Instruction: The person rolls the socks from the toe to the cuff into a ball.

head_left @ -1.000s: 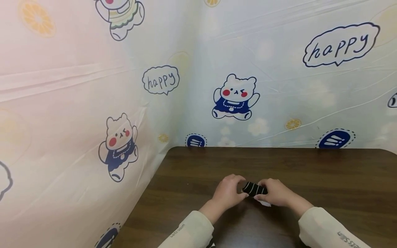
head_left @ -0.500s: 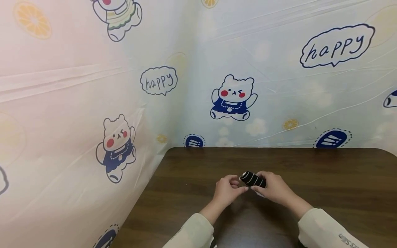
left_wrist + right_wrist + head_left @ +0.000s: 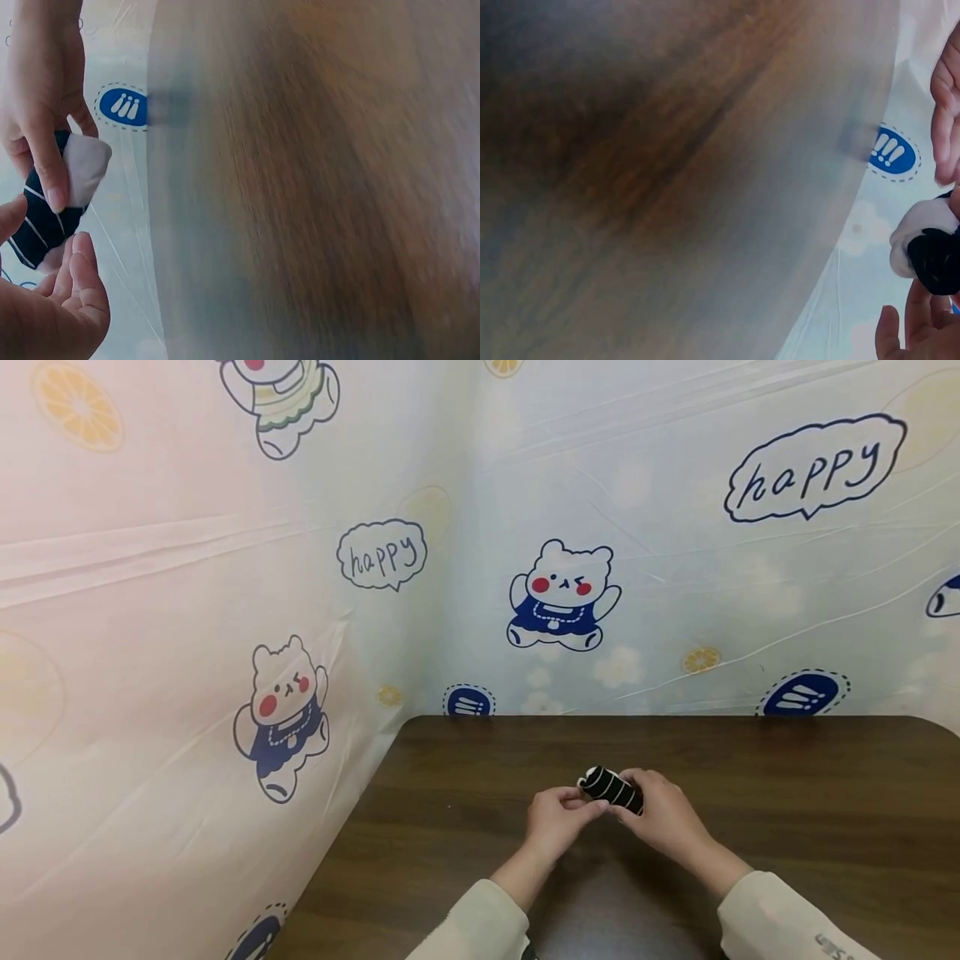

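Note:
A rolled black sock [image 3: 611, 789] with thin white stripes and a pale inner side is held between both hands, above the table. The right hand [image 3: 663, 814] grips its right end; in the left wrist view that hand [image 3: 45, 97] comes from the top, a finger laid across the stripes. At the roll's left end is the left hand [image 3: 558, 822], its thumb along the near edge and its fingers partly behind. The left wrist view has this hand [image 3: 56, 307] around the lower end of the sock [image 3: 56, 217]. White and black layers show at the sock's end [image 3: 934, 255] in the right wrist view.
The dark brown wooden table [image 3: 787, 827] spreads around the hands. Behind it and to the left hangs a pale printed curtain [image 3: 450, 610] with bears and lettering. Light sleeves [image 3: 780, 910] cover the forearms.
Both hands and the sock have risen slightly. The roll is turned so its left end points up more. After drawing a little apart from it, the left hand has closed in on the sock again.

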`<state>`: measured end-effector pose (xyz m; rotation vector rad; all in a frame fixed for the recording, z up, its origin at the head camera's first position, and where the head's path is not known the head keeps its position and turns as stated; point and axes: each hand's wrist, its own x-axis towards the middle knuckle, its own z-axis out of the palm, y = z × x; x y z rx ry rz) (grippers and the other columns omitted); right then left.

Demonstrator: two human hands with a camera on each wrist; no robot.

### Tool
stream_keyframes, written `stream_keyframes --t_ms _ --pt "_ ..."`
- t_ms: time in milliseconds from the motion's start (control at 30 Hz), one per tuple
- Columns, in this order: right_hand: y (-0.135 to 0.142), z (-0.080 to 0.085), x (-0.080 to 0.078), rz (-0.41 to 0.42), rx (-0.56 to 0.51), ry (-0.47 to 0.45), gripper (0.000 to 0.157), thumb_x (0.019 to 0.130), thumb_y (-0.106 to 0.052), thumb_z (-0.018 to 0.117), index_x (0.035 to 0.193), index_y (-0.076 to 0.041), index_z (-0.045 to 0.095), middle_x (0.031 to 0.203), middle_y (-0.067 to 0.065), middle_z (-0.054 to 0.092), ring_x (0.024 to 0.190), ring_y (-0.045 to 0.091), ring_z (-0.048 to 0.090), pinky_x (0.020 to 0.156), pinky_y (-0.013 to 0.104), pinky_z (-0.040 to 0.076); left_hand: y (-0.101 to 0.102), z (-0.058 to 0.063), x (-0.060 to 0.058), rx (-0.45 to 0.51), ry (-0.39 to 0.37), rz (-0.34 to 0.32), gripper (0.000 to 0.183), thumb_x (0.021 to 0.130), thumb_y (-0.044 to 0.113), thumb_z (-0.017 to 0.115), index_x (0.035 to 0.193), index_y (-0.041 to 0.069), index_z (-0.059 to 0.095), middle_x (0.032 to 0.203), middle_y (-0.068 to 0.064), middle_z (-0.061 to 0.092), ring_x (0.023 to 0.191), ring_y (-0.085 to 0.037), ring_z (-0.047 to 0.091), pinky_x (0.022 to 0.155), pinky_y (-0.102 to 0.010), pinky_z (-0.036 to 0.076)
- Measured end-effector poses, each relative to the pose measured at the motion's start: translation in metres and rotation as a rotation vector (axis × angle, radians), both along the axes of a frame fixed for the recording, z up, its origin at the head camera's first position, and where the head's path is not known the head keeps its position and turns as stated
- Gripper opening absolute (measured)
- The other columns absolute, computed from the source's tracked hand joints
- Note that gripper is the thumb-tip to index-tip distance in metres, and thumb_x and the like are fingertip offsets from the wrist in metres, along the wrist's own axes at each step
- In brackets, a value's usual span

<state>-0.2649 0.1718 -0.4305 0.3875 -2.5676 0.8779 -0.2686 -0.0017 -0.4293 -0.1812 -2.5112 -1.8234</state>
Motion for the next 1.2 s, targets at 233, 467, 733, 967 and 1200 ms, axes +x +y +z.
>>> stream_keyframes --t_ms 233,467,733,967,1200 --pt "-0.005 -0.003 0.004 -0.022 0.045 0.059 0.039 0.071 -0.012 0.082 0.103 -0.001 0.063 0.090 0.011 0.061 0.074 0.022 0.056 0.062 0.040 0.045 0.010 0.000 0.001 0.111 -0.046 0.053 0.037 0.074 0.026 0.082 0.094 -0.003 0.070 0.074 -0.004 0.069 0.070 -0.012 0.066 0.062 -0.030 0.053" --pt "-0.009 -0.005 0.009 -0.049 0.118 0.144 0.045 0.067 -0.015 0.084 0.103 0.001 0.062 0.090 0.015 0.062 0.079 0.030 0.061 0.065 0.050 0.047 0.018 -0.001 0.001 0.143 -0.022 0.120 0.032 0.070 0.027 0.085 0.085 0.001 0.072 0.068 -0.002 0.068 0.065 -0.010 0.064 0.059 -0.027 0.051" --pt "-0.012 -0.009 0.012 -0.080 0.111 0.152 0.048 0.065 -0.020 0.086 0.103 -0.001 0.063 0.090 0.013 0.062 0.078 0.030 0.061 0.064 0.050 0.045 0.024 -0.004 0.000 0.119 0.017 0.163 0.026 0.070 0.023 0.084 0.082 0.004 0.072 0.065 0.002 0.063 0.060 -0.007 0.058 0.052 -0.024 0.048" --pt "-0.008 -0.002 0.013 -0.017 0.050 0.039 0.050 0.066 -0.027 0.087 0.103 -0.007 0.060 0.088 0.001 0.056 0.078 0.019 0.054 0.064 0.043 0.041 0.016 0.000 -0.006 0.029 0.095 0.088 0.020 0.072 0.018 0.081 0.086 0.005 0.074 0.072 0.003 0.066 0.066 -0.006 0.058 0.056 -0.023 0.049" --pt "0.011 0.008 0.010 0.190 -0.071 -0.123 0.057 0.070 -0.035 0.084 0.110 -0.008 0.054 0.104 0.007 0.053 0.097 0.028 0.057 0.081 0.046 0.047 0.002 0.001 -0.012 -0.098 0.153 -0.058 0.026 0.072 0.017 0.081 0.095 0.004 0.074 0.079 0.002 0.069 0.070 -0.004 0.061 0.063 -0.022 0.050"
